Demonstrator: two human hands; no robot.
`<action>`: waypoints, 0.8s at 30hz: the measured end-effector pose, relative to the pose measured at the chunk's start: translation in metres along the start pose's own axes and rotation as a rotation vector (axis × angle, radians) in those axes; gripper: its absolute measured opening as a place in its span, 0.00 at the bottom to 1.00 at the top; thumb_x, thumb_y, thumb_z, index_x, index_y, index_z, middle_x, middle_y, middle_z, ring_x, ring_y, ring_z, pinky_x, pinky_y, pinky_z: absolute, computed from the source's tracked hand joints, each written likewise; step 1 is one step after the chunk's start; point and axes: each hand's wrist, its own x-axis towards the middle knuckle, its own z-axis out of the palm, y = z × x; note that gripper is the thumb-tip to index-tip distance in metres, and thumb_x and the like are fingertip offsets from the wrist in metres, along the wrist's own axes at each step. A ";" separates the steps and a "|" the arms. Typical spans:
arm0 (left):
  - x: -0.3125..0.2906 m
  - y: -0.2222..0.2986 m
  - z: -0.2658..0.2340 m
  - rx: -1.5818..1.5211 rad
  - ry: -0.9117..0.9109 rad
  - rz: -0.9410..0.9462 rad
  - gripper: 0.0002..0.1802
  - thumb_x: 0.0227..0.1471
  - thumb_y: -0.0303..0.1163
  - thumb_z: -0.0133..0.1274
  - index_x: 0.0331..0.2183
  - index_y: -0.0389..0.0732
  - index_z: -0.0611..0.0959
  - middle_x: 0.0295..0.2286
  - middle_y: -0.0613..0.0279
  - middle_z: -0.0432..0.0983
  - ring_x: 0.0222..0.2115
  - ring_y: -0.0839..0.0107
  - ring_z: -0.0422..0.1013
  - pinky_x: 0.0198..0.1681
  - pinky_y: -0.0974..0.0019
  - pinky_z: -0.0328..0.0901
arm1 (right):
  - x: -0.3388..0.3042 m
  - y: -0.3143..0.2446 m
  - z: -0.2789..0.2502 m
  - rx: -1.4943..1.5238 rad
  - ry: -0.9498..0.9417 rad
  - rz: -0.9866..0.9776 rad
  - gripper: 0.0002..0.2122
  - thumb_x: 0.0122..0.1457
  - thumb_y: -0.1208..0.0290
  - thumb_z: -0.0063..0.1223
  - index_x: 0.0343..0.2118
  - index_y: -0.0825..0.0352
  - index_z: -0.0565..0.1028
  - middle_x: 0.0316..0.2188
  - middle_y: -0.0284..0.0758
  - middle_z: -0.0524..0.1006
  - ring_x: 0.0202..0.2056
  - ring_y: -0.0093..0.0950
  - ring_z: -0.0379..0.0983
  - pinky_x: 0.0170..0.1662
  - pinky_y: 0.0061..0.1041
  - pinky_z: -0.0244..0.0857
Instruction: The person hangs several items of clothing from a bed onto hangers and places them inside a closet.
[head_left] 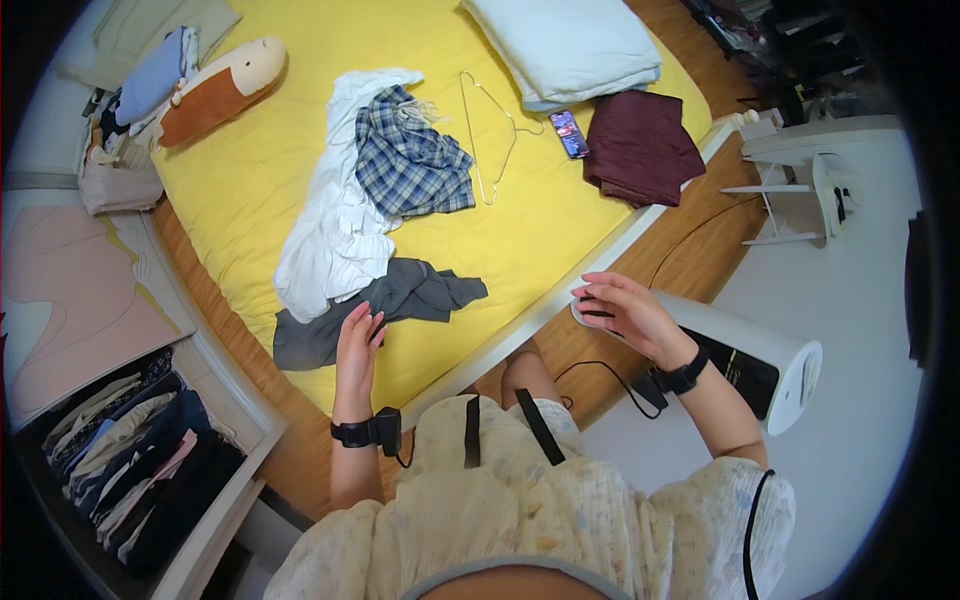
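Note:
Both of my hands are raised in front of me, apart and holding nothing. My left hand [358,345] has its fingers stretched out and is nearest to a dark grey garment [410,290] lying crumpled at the near side of the bed. My right hand [632,318] hovers past the bed's edge with its fingers loosely spread. Beyond the grey garment, a long white garment [335,220] lies rumpled on the yellow sheet [530,245]. A blue plaid garment [412,155] rests partly on top of it. To its right lies a thin wire hanger [490,140].
A phone [570,135] lies beside a folded maroon cloth [640,150] and a folded pale blue quilt [570,50]. At the far left is a plush toy [222,92]. An open drawer of folded clothes [140,450] stands lower left. A white cylindrical appliance [760,350] stands right.

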 end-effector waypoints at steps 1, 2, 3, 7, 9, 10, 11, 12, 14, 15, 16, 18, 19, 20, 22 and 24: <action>0.010 -0.002 0.003 -0.015 0.022 0.001 0.20 0.57 0.29 0.45 0.51 0.36 0.68 0.44 0.61 0.68 0.48 0.68 0.66 0.50 0.63 0.61 | 0.022 -0.007 -0.002 -0.032 -0.002 0.005 0.13 0.62 0.70 0.45 0.49 0.66 0.66 0.45 0.36 0.74 0.44 0.24 0.71 0.48 0.26 0.65; 0.020 -0.005 0.006 -0.013 0.035 -0.004 0.20 0.57 0.29 0.45 0.51 0.36 0.68 0.44 0.61 0.68 0.48 0.68 0.66 0.50 0.63 0.61 | 0.045 -0.011 -0.004 -0.064 -0.003 0.009 0.14 0.62 0.70 0.44 0.50 0.65 0.65 0.46 0.36 0.73 0.44 0.24 0.70 0.47 0.26 0.65; 0.030 -0.007 0.011 -0.028 0.045 0.010 0.20 0.57 0.30 0.45 0.51 0.36 0.68 0.45 0.60 0.68 0.48 0.68 0.66 0.50 0.63 0.61 | 0.072 -0.015 -0.009 -0.077 -0.026 0.016 0.16 0.61 0.69 0.48 0.51 0.65 0.64 0.45 0.34 0.73 0.45 0.23 0.70 0.47 0.25 0.65; 0.084 -0.029 0.028 -0.064 0.100 0.022 0.22 0.56 0.31 0.48 0.52 0.35 0.67 0.47 0.58 0.67 0.48 0.68 0.66 0.50 0.63 0.60 | 0.193 -0.013 -0.021 -0.133 0.025 0.081 0.16 0.58 0.69 0.52 0.48 0.65 0.65 0.39 0.31 0.73 0.41 0.22 0.70 0.44 0.24 0.65; 0.115 -0.039 0.043 -0.037 0.139 0.028 0.23 0.56 0.32 0.48 0.52 0.35 0.67 0.47 0.58 0.66 0.49 0.68 0.64 0.51 0.64 0.60 | 0.259 -0.001 -0.032 -0.169 0.031 0.051 0.16 0.54 0.68 0.56 0.44 0.64 0.66 0.33 0.28 0.71 0.36 0.20 0.68 0.40 0.23 0.64; 0.130 -0.044 0.051 -0.012 0.171 0.035 0.24 0.56 0.33 0.49 0.52 0.34 0.67 0.48 0.57 0.66 0.49 0.68 0.63 0.51 0.64 0.59 | 0.289 0.004 -0.035 -0.170 0.023 0.057 0.16 0.54 0.68 0.56 0.44 0.64 0.66 0.33 0.28 0.71 0.36 0.20 0.68 0.40 0.23 0.64; 0.146 -0.046 0.063 0.033 0.193 0.044 0.25 0.55 0.33 0.50 0.53 0.34 0.66 0.49 0.57 0.64 0.50 0.68 0.61 0.51 0.65 0.59 | 0.316 0.005 -0.038 -0.228 0.050 0.046 0.16 0.54 0.67 0.56 0.42 0.63 0.66 0.32 0.27 0.69 0.34 0.20 0.67 0.39 0.23 0.63; 0.163 -0.051 0.069 0.065 0.208 0.048 0.27 0.55 0.32 0.50 0.54 0.34 0.64 0.49 0.56 0.64 0.51 0.66 0.60 0.53 0.64 0.57 | 0.342 0.005 -0.042 -0.286 0.078 0.036 0.16 0.53 0.67 0.57 0.41 0.62 0.65 0.31 0.26 0.68 0.33 0.20 0.65 0.38 0.22 0.63; 0.196 -0.067 0.069 0.159 0.277 0.184 0.31 0.53 0.32 0.53 0.56 0.35 0.62 0.51 0.54 0.61 0.53 0.63 0.58 0.55 0.60 0.55 | 0.377 0.009 -0.031 -0.431 0.099 0.021 0.21 0.49 0.62 0.62 0.39 0.65 0.64 0.29 0.28 0.67 0.32 0.20 0.64 0.38 0.22 0.62; 0.211 -0.073 0.067 0.281 0.307 0.291 0.33 0.52 0.33 0.54 0.56 0.35 0.61 0.53 0.53 0.59 0.54 0.62 0.57 0.56 0.59 0.53 | 0.388 0.011 -0.020 -0.453 0.203 -0.061 0.23 0.47 0.59 0.64 0.38 0.67 0.64 0.29 0.29 0.67 0.33 0.21 0.65 0.37 0.23 0.63; 0.227 -0.080 0.068 0.403 0.332 0.389 0.35 0.51 0.33 0.55 0.57 0.35 0.60 0.54 0.52 0.58 0.55 0.60 0.55 0.57 0.58 0.51 | 0.399 0.013 -0.014 -0.476 0.311 -0.142 0.26 0.45 0.57 0.66 0.37 0.69 0.64 0.28 0.30 0.68 0.33 0.22 0.65 0.37 0.23 0.63; 0.253 -0.082 0.074 0.611 0.420 0.572 0.38 0.45 0.32 0.60 0.54 0.31 0.61 0.53 0.47 0.57 0.55 0.53 0.55 0.58 0.57 0.50 | 0.420 0.016 -0.008 -0.460 0.314 -0.146 0.31 0.40 0.55 0.70 0.35 0.72 0.63 0.30 0.36 0.69 0.34 0.24 0.67 0.38 0.26 0.65; 0.262 -0.082 0.080 0.717 0.445 0.652 0.40 0.43 0.32 0.61 0.55 0.34 0.62 0.52 0.47 0.58 0.53 0.52 0.56 0.57 0.56 0.50 | 0.429 0.020 -0.006 -0.538 0.377 -0.187 0.31 0.39 0.56 0.71 0.35 0.73 0.63 0.32 0.38 0.70 0.36 0.26 0.67 0.38 0.27 0.65; 0.267 -0.078 0.089 0.823 0.463 0.734 0.42 0.41 0.33 0.63 0.56 0.38 0.62 0.51 0.46 0.59 0.52 0.52 0.56 0.55 0.54 0.51 | 0.437 0.024 -0.010 -0.615 0.445 -0.233 0.31 0.39 0.57 0.72 0.35 0.74 0.64 0.34 0.41 0.70 0.37 0.27 0.68 0.39 0.27 0.65; 0.270 -0.072 0.112 0.975 0.593 0.664 0.38 0.41 0.32 0.62 0.54 0.42 0.66 0.51 0.48 0.60 0.51 0.52 0.57 0.54 0.54 0.52 | 0.457 0.042 -0.031 -0.664 0.430 -0.360 0.30 0.37 0.60 0.73 0.33 0.74 0.64 0.32 0.42 0.70 0.33 0.30 0.68 0.36 0.29 0.65; 0.278 -0.072 0.116 1.130 0.725 0.588 0.34 0.42 0.32 0.61 0.53 0.46 0.70 0.51 0.49 0.62 0.50 0.53 0.58 0.53 0.54 0.52 | 0.469 0.058 -0.042 -0.888 0.565 -0.670 0.28 0.35 0.61 0.72 0.31 0.72 0.63 0.27 0.39 0.68 0.27 0.32 0.67 0.31 0.31 0.64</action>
